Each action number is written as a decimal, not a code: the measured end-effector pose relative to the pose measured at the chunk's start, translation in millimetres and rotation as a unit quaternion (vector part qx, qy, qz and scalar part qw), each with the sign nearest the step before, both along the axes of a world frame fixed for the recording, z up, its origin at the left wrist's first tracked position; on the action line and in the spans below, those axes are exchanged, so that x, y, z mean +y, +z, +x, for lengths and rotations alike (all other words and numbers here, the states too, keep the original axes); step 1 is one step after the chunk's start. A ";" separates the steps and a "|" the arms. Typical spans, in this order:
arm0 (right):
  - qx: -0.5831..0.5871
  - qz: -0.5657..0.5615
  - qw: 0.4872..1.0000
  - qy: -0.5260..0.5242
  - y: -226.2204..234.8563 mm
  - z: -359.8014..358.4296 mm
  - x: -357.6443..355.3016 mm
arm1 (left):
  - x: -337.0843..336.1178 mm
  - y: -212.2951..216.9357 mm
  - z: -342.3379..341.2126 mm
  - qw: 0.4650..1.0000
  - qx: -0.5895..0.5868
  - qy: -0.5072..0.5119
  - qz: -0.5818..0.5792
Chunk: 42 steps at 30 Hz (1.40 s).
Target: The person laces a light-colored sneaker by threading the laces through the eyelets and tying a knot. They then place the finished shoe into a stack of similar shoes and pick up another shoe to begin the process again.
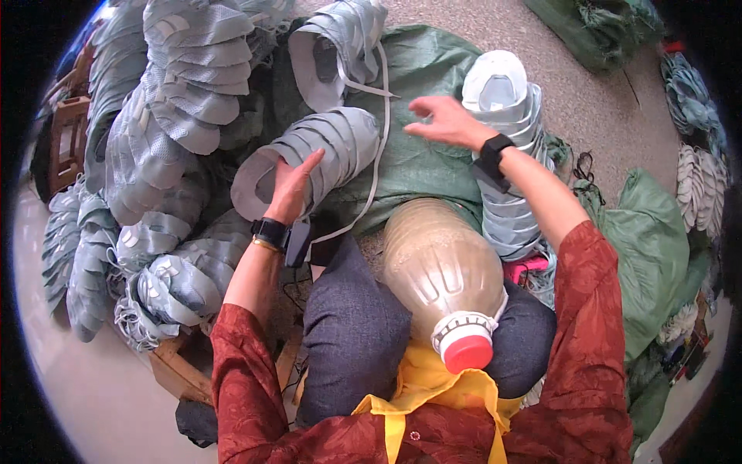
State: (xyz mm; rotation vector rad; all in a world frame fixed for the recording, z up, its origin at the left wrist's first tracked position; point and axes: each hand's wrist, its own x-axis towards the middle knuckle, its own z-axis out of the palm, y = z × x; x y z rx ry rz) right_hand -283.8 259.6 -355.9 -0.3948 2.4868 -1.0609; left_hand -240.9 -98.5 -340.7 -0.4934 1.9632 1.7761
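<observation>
Left hand (290,185) raised ahead of the body, fingers together and pointing up and forward, thumb spread to the right, palm turned away from the camera. Left forearm bare from a rolled red sleeve, black band and thin gold bangle at the wrist. Right hand (440,121) stretched further forward, open, fingers loosely spread toward the left, gripping nothing. Right forearm bare, black band at the wrist, elbow bent, red sleeve pushed above it.

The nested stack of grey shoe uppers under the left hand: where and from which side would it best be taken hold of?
Probably at its open near end, where the left hand already rests. The stack of grey shoe uppers lies on its side across the green sack, curving up and to the right. Coming from the person's side, fingers could wrap over its rounded top and hold the nested pieces together.
</observation>
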 end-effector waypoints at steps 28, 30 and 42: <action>-0.013 -0.235 0.963 -0.132 269.2 72.5 13.5 | 83.4 236.0 41.4 0.939 -0.015 -0.058 0.339; 0.067 -0.188 0.969 -0.144 302.1 94.0 32.1 | 101.5 258.5 45.7 0.922 -0.018 -0.074 0.380; 0.320 -0.065 0.929 -0.172 438.9 273.8 36.5 | 157.5 288.2 176.7 0.817 -0.098 -0.135 0.552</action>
